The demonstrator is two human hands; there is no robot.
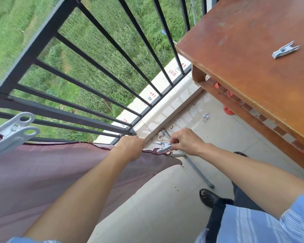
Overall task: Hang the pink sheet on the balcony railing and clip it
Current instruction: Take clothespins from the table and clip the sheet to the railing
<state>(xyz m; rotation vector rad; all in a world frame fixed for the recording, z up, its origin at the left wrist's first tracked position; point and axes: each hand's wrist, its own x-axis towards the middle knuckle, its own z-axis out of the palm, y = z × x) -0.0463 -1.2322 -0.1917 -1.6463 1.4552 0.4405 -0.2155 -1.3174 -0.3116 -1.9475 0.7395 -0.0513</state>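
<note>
On tiled balcony floor [165,216], brown wooden table [253,76], black railing [88,67]

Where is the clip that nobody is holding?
The spare clip lies alone on the brown wooden table at the upper right of the head view, far from both hands.

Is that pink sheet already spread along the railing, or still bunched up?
Mostly spread: the pink sheet hangs flat along the railing, with a large clip already on. Its right corner droops loose.

Big clip [12,132] cut off left.
</note>
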